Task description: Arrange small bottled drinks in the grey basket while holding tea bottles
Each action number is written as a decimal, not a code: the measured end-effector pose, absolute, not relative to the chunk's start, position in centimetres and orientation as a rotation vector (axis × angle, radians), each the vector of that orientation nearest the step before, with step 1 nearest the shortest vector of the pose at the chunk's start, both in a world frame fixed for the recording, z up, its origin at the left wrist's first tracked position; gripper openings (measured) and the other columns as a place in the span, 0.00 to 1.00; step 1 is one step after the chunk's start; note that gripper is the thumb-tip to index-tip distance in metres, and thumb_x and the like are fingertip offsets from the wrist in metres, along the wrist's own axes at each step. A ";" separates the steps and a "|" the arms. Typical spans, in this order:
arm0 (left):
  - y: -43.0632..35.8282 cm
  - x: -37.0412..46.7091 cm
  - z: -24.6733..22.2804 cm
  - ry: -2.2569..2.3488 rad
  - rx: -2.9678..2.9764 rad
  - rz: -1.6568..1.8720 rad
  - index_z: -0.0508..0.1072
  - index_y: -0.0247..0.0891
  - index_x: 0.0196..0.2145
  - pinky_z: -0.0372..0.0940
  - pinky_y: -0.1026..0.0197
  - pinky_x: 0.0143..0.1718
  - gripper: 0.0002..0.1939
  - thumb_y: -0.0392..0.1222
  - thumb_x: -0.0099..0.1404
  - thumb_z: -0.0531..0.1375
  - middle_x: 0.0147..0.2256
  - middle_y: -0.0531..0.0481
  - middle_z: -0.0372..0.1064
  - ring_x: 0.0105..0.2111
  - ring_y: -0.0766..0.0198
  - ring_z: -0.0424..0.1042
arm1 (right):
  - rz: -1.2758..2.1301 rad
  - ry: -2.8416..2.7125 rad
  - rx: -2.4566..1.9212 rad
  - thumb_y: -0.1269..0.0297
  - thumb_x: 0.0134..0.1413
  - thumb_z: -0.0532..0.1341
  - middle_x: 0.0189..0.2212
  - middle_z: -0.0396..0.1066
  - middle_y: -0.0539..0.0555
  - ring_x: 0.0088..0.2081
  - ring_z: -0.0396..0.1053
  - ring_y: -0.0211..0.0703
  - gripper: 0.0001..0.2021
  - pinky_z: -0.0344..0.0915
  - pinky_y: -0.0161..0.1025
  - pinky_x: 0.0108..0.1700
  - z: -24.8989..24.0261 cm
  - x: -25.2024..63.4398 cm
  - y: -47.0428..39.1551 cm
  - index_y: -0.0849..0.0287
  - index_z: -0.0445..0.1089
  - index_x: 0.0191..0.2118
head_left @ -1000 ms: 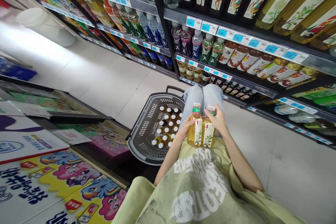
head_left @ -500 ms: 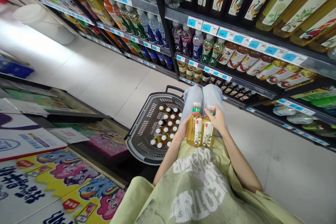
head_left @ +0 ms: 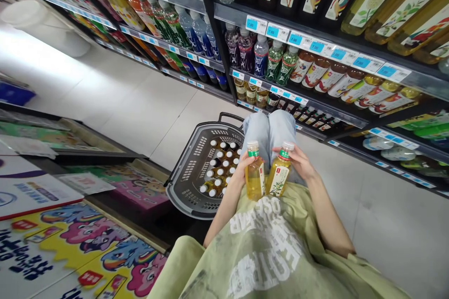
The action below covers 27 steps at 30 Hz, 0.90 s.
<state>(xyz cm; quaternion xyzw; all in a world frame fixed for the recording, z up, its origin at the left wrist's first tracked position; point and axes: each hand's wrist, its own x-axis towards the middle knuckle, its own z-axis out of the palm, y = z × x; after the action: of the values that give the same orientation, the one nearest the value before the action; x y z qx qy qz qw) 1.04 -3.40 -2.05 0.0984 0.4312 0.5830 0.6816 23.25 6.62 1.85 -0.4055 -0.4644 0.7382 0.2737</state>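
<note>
Two bottles of yellow tea with clear caps and green neck bands are held above my lap. My left hand (head_left: 241, 169) is closed around the left tea bottle (head_left: 255, 180), which stands nearly upright with its label turned to the right. Around the upper part of the right tea bottle (head_left: 279, 175) my right hand (head_left: 300, 161) is wrapped; that bottle leans to the right, and its cream label with green leaves faces me. The bottles' bases sit close together near my shirt. To my left, a grey shopping basket (head_left: 183, 191) holds several white-capped bottles (head_left: 219, 168).
Ahead stand drink shelves (head_left: 315, 58) with blue price tags and rows of bottles. Left of me is a low display with colourful cartoon boxes (head_left: 115, 247). A white bucket (head_left: 45, 28) rests on the tiled floor (head_left: 140, 103) at the far left.
The two bottles have parted at their tops, the right one tilting to the right and the left one turning its label. My right hand has shifted slightly right and down. The view moved a little.
</note>
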 end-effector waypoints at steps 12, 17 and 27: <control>-2.9 -1.8 2.2 1.635 0.922 1.085 0.71 0.39 0.26 0.59 0.59 0.35 0.21 0.56 0.57 0.74 0.27 0.53 0.66 0.30 0.61 0.65 | 1.972 -1.155 -1.085 0.49 0.38 0.85 0.48 0.85 0.58 0.49 0.84 0.62 0.34 0.80 0.59 0.57 1.8 22.4 5.7 0.52 0.81 0.52; -2.6 0.3 2.2 1.266 0.491 1.233 0.80 0.39 0.39 0.70 0.56 0.42 0.21 0.54 0.55 0.76 0.37 0.46 0.78 0.37 0.55 0.76 | 1.762 -1.369 -1.195 0.48 0.36 0.85 0.46 0.86 0.57 0.49 0.83 0.61 0.42 0.80 0.53 0.53 1.0 20.5 6.0 0.57 0.81 0.59; -2.4 0.0 1.5 1.211 0.269 1.308 0.79 0.41 0.47 0.73 0.57 0.44 0.30 0.53 0.51 0.81 0.44 0.47 0.80 0.40 0.56 0.79 | 1.313 -1.681 -1.356 0.45 0.51 0.76 0.46 0.83 0.57 0.43 0.79 0.55 0.36 0.76 0.50 0.50 1.3 18.3 6.2 0.58 0.76 0.62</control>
<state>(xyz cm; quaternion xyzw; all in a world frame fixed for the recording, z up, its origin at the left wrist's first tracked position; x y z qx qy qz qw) 0.02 -2.38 1.50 0.1170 0.5268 0.5690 0.6205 18.30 6.17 1.32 -0.5115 -0.6339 0.4952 0.3021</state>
